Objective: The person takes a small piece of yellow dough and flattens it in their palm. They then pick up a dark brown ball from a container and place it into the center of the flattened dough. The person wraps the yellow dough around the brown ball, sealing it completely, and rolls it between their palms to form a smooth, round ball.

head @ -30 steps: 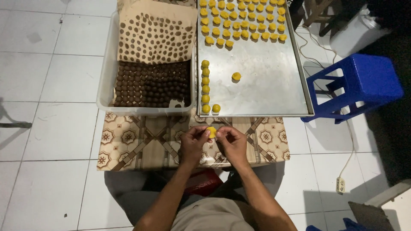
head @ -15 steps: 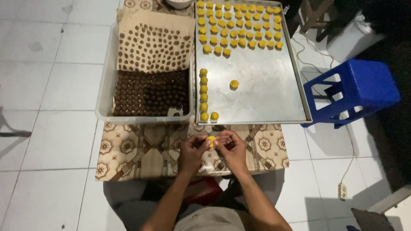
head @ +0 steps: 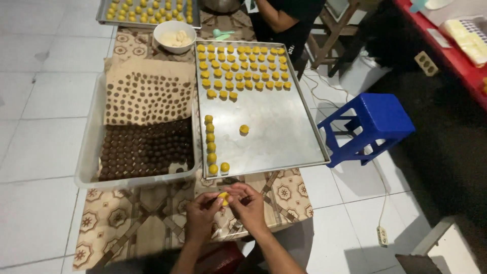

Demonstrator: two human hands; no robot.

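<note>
Yellow dough ball (head: 223, 198) between left hand (head: 201, 215) and right hand (head: 249, 207)

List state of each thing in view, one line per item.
left hand: pinching the yellow dough piece
right hand: pinching the same piece
near metal tray: partly filled with yellow pieces
far metal tray: filled, partly out of frame
plastic tub: open, holds dark balls under spotted paper
white bowl: holds pale dough
blue stool: upright, nothing on it
</note>
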